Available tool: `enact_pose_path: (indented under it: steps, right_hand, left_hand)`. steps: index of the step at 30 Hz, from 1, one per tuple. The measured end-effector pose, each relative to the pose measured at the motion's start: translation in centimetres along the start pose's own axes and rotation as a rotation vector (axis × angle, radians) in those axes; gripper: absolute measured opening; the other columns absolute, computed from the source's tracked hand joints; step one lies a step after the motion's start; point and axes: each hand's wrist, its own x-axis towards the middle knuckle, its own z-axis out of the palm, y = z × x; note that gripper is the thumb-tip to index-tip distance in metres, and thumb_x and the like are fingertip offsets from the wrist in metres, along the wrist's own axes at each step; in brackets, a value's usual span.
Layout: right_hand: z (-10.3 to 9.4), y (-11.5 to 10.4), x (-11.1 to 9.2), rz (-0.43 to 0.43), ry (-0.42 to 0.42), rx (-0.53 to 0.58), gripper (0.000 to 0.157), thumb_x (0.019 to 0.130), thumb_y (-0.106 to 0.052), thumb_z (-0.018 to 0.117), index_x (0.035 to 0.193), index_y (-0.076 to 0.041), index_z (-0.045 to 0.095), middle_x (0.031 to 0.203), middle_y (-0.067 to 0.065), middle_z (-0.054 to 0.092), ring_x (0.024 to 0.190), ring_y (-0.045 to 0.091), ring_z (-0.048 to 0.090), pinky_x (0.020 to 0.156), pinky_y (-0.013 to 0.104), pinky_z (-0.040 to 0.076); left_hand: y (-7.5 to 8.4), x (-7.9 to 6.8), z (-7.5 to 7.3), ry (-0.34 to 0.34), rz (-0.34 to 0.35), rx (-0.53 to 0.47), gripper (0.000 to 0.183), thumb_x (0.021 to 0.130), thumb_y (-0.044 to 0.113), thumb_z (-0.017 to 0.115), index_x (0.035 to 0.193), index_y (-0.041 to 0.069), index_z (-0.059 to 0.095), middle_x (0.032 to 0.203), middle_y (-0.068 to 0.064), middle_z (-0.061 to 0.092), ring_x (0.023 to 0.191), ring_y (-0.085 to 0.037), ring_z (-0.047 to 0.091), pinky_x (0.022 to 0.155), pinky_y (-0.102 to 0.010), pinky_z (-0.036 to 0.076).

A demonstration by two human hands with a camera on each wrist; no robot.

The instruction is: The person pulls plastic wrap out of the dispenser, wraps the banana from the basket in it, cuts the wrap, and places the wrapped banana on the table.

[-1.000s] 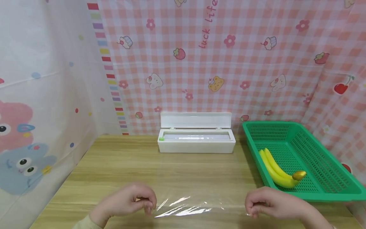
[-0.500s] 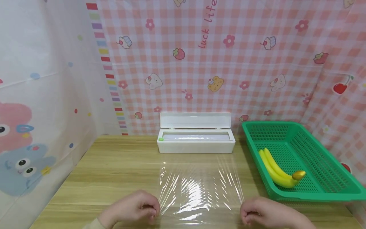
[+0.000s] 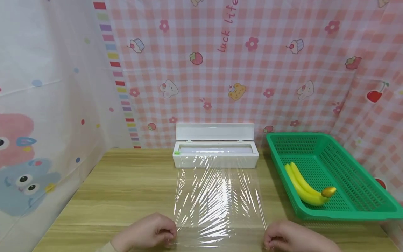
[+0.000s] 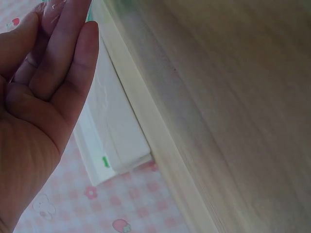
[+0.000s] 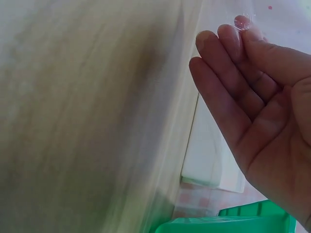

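A clear sheet of plastic wrap stretches from the white wrap dispenser toward the front of the table, shiny and creased. My left hand pinches its near left corner between thumb and forefinger. At the near right corner, my right hand pinches the film the same way. In the right wrist view, a bit of film glints at the tips of the right thumb and index finger, with the other fingers loosely extended. The dispenser's lid stands raised, and a small green slider sits at its left end.
A green plastic basket stands on the right, close to my right hand, with yellow bananas inside. Behind the wooden table hangs a pink checked cloth; a white printed cloth hangs at the left.
Both hands have moved slightly down and nearer the front edge, holding the film. The film's bright creases now reach back to the dispenser. Basket and dispenser have not moved.
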Motion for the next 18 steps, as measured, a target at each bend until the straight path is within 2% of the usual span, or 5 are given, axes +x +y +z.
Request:
enact_pose_path:
  steps: [4,9,13,18]
  right_hand:
    - [0.2,-0.2,-0.1,0.033,0.008,0.008,0.014,0.096,-0.012,0.065,0.093,-0.025,0.069,0.088,-0.021,0.064,0.078,-0.007,0.057,0.066,0.013,0.051]
    - [0.4,-0.7,0.0,0.038,0.0,0.031,0.019,0.094,-0.008,0.066,0.094,-0.027,0.07,0.087,-0.022,0.064,0.076,-0.007,0.056,0.065,0.013,0.051]
    - [0.4,-1.1,0.1,0.048,-0.005,0.055,0.022,0.094,-0.007,0.065,0.09,-0.028,0.068,0.083,-0.023,0.061,0.073,-0.008,0.054,0.061,0.012,0.051]
    - [0.9,-1.1,0.0,0.055,0.0,0.016,0.023,0.091,-0.008,0.069,0.086,-0.03,0.066,0.08,-0.025,0.058,0.071,-0.009,0.053,0.058,0.008,0.047]
  left_hand:
    - [0.0,-0.1,0.1,0.007,0.03,0.028,0.016,0.088,0.004,0.069,0.081,0.018,0.067,0.076,0.017,0.062,0.073,0.011,0.052,0.07,-0.007,0.047]
    - [0.0,-0.2,0.2,-0.006,0.065,0.096,0.014,0.089,0.008,0.071,0.081,0.02,0.069,0.077,0.019,0.063,0.073,0.015,0.049,0.069,-0.003,0.043]
    - [0.3,-0.2,0.2,-0.037,0.057,0.123,0.015,0.088,0.008,0.072,0.081,0.021,0.07,0.077,0.021,0.062,0.072,0.015,0.048,0.067,-0.002,0.042]
    - [0.3,-0.3,0.3,-0.058,0.047,0.103,0.014,0.085,0.008,0.075,0.081,0.021,0.073,0.08,0.022,0.063,0.075,0.015,0.051,0.068,-0.002,0.043]
